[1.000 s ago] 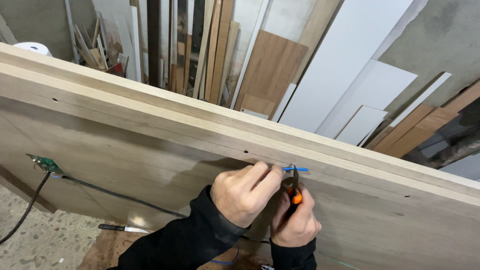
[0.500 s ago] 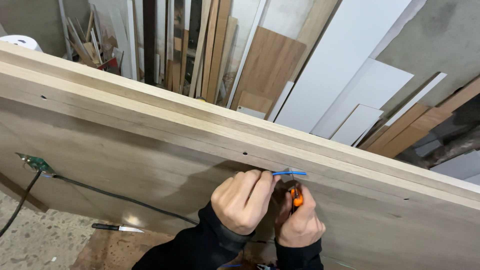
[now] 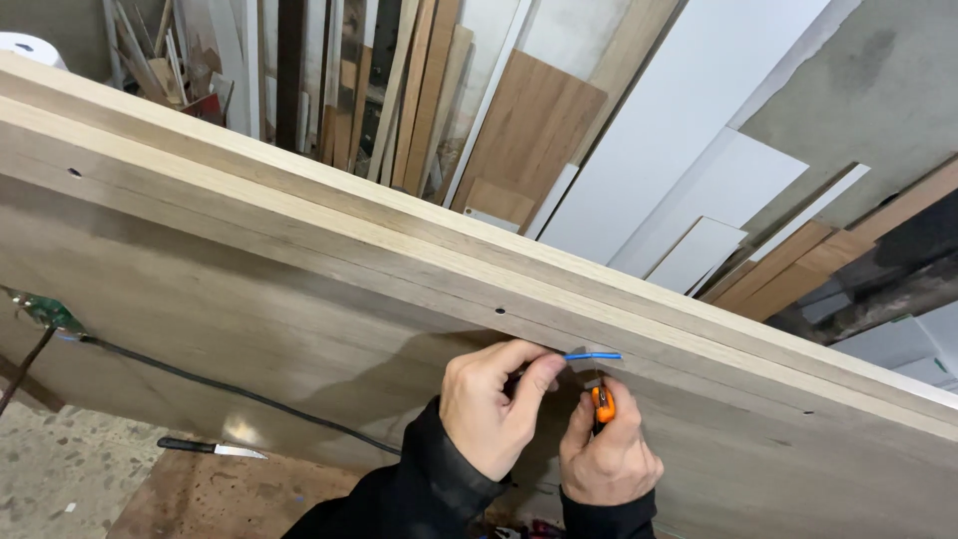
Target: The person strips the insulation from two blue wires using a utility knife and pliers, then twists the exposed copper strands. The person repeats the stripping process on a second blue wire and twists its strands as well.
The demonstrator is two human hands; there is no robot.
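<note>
A large light-wood panel (image 3: pixel 299 289) stands on edge in front of me, with small drilled holes along its top band. My left hand (image 3: pixel 494 409) pinches one end of a thin blue strip (image 3: pixel 596 355) against the panel, just below a hole (image 3: pixel 500 310). My right hand (image 3: pixel 609 459) sits just below and to the right of it, closed around a small orange-handled cutting tool (image 3: pixel 603 403). The tool's tip points up at the blue strip. Both wrists are in black sleeves.
A black cable (image 3: pixel 230 389) runs across the panel's face from a green part (image 3: pixel 42 313) at the left. A black-handled knife (image 3: pixel 212 449) lies on the brown surface below. Many boards and white sheets (image 3: pixel 689 170) lean against the wall behind.
Both hands stay at the same spot on the panel. The right hand with the orange tool has shifted slightly, and the view has drifted a little.
</note>
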